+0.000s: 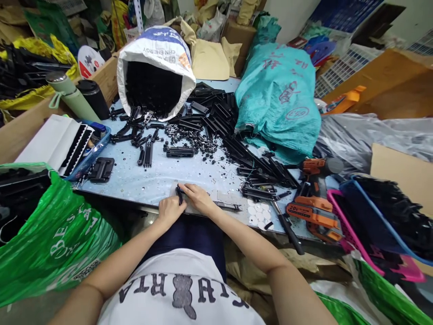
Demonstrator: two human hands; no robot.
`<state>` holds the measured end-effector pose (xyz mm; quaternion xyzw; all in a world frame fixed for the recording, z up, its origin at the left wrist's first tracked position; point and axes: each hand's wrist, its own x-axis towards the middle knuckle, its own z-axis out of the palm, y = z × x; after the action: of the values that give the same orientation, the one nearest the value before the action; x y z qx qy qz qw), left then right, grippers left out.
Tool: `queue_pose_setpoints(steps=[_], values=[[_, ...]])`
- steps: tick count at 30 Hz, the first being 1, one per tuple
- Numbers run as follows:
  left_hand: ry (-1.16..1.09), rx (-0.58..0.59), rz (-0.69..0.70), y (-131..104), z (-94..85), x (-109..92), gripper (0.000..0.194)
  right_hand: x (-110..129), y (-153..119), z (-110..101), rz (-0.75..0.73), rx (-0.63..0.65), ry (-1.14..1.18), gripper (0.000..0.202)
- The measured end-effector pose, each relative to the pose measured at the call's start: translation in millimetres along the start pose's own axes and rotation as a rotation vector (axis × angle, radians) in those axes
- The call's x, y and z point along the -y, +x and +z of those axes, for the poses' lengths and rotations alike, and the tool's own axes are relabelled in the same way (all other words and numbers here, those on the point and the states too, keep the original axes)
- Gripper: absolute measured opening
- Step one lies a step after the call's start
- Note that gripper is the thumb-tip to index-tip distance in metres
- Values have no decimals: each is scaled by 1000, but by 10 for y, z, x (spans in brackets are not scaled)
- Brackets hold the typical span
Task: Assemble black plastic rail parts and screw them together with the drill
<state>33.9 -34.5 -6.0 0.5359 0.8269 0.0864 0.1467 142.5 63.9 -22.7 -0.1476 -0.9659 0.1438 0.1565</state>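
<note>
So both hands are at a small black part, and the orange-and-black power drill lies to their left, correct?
Not quite: the head view shows the power drill to their right, not left. The left hand and right hand are indeed at a small black part.

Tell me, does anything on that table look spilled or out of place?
Possibly spilled: the white sack lies on its side, mouth open, with black parts strewn before it and screw-like pieces scattered loosely nearby. It could be deliberate.

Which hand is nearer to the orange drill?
Right: the right hand is to the left of the orange drill; the left hand is farther left, beyond the right hand.
</note>
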Motion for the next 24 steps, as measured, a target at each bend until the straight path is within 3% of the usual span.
queue_pose_setpoints(steps=[4, 7, 10, 12, 15, 19, 21, 24], values=[[24, -6, 11, 25, 21, 41, 37, 40, 59, 27, 18, 68, -55, 52], [45, 22, 129, 53, -19, 123, 39, 95, 64, -69, 10, 88, -31, 52], [31, -90, 378, 111, -83, 259, 38, 61, -171, -227, 12, -13, -46, 48], [48, -174, 642, 195, -101, 296, 38, -42, -459, -305, 142, -159, -125, 41], [139, -106, 909, 384, -95, 186, 49, -250, -871, -365, 352, -230, -271, 50], [173, -24, 845, 526, -145, -34, 45, -351, -1008, -569, 327, -176, -310, 51], [123, -39, 825, 445, -193, -40, 47, -266, -952, -769, 224, -156, -221, 52], [5, -90, 786, 165, -211, 63, 39, -13, -893, -1015, 1, -102, 118, 55]])
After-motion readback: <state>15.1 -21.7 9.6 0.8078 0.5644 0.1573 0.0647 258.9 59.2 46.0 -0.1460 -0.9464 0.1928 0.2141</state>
